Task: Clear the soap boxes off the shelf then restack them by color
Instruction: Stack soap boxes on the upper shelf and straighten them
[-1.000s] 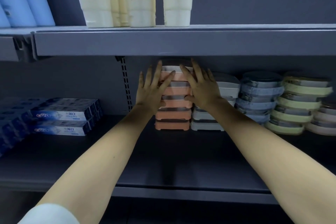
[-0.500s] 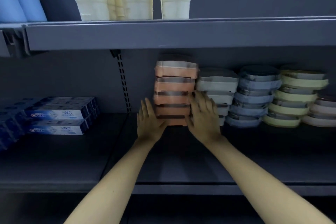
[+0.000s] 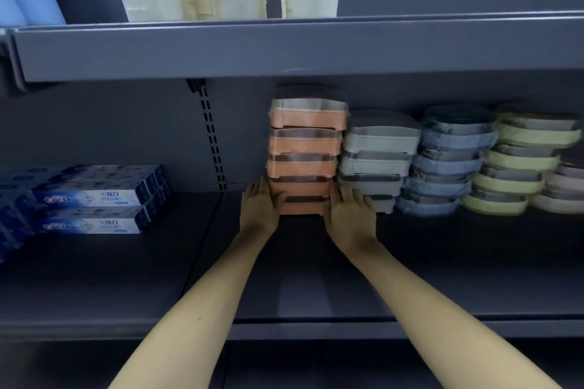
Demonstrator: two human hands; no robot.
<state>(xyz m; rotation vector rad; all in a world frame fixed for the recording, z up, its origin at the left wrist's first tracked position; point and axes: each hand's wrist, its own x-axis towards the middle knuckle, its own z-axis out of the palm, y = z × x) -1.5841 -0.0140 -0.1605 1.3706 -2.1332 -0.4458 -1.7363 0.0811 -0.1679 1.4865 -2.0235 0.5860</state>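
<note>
Both our hands have dropped from the top of the orange stack to its foot since a second ago, and over the last half second they have closed in against the bottom boxes. Our left hand now presses the stack's left side low down, its thumb hooked across the front of the lowest box. Our right hand lies flat against the right side, fingers straight and slipped into the narrow gap beside the grey stack. Neither hand is clenched; we are clamping rather than gripping.

All the soap boxes are on the lower shelf: five orange ones piled upright, the grey pile touching them on the right, then the blue stack, the yellow-green stack and a pale pile at the frame's edge. By our reading we are about to lift or slide the whole orange pile out.

The risk lies in holding only the base. The upper boxes sit loose and already look slightly offset, so a quick pull could let them tip backward or spill forward. The pile's top also sits close under the upper shelf, so raising it much could knock the top box off. Our right fingers, wedged against the grey pile, could drag or topple it. The toothpaste cartons lie well apart and seem safe.
</note>
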